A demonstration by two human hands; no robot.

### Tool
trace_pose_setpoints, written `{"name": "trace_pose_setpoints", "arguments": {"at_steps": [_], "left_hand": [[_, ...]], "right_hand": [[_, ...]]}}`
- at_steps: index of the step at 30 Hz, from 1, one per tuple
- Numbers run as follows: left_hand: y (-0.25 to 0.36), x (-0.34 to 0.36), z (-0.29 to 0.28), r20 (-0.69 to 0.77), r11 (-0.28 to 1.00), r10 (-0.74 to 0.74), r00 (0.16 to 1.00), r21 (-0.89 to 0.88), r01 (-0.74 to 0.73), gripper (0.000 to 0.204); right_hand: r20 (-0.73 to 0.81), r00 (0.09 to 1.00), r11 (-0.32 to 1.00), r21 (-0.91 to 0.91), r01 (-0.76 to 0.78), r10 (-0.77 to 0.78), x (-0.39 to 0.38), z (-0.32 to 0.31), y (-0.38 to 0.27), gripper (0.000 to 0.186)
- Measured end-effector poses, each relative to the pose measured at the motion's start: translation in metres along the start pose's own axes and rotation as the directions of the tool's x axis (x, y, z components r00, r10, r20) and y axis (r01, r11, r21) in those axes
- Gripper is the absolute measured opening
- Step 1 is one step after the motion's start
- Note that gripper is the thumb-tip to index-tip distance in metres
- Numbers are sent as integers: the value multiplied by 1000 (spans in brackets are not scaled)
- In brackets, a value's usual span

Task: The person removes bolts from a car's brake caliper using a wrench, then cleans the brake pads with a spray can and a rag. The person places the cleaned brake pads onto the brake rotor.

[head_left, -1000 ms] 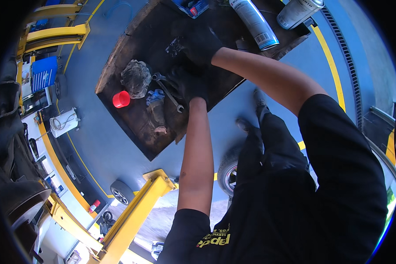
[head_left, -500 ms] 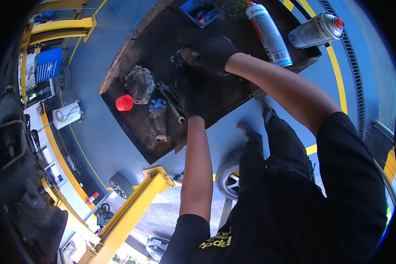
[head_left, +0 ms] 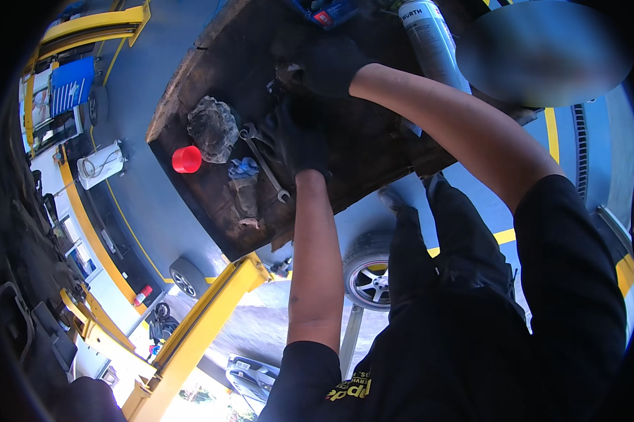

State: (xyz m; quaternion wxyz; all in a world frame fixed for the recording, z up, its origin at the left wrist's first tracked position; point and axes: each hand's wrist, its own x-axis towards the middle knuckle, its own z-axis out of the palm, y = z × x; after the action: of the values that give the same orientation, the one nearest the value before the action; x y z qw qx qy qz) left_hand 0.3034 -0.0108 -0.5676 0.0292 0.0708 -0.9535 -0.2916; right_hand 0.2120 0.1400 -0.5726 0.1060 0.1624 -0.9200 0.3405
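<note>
Two dark-gloved hands work close together, the left hand (head_left: 299, 137) just nearer the body than the right hand (head_left: 331, 67). Fingers on both look bent, but black gloves against a dark worktop (head_left: 373, 151) hide how far they are closed and whether they grip anything. A small shiny piece (head_left: 273, 86) lies at the fingertips, too dim to identify. Just left of the left fingers lies a double-ended wrench (head_left: 266, 165); farther left are a crumpled blue scrap (head_left: 243, 167), a lumpy grey bundle (head_left: 213, 129) and a red cap (head_left: 187, 160). Beyond the right fingers, a blue tray (head_left: 334, 15) sits ahead and a spray can (head_left: 429, 39) lies to the right.
</note>
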Motion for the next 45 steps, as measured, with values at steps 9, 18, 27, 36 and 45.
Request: {"name": "trace_pose_setpoints", "arguments": {"at_steps": [9,18,27,36,45], "left_hand": [[-3,31,-12,154,949,149,977,255,-185,80],[-31,45,-9,182,935,328,927,76,-346,83],[-28,46,-15,170,918,376,911,66,-392,77],[-45,46,-2,80,884,424,902,180,-431,71],[-84,61,17,97,894,358,929,253,-371,71]], "right_hand": [[168,986,1000,20,-21,18,-2,-33,-6,30],[-53,999,1000,-28,3,-5,-2,-20,-12,33],[-115,993,997,-75,8,-16,-10,4,-5,26],[-115,988,987,117,114,-100,-15,-29,-24,24],[12,946,946,2,323,-323,13,-6,-37,22]]}}
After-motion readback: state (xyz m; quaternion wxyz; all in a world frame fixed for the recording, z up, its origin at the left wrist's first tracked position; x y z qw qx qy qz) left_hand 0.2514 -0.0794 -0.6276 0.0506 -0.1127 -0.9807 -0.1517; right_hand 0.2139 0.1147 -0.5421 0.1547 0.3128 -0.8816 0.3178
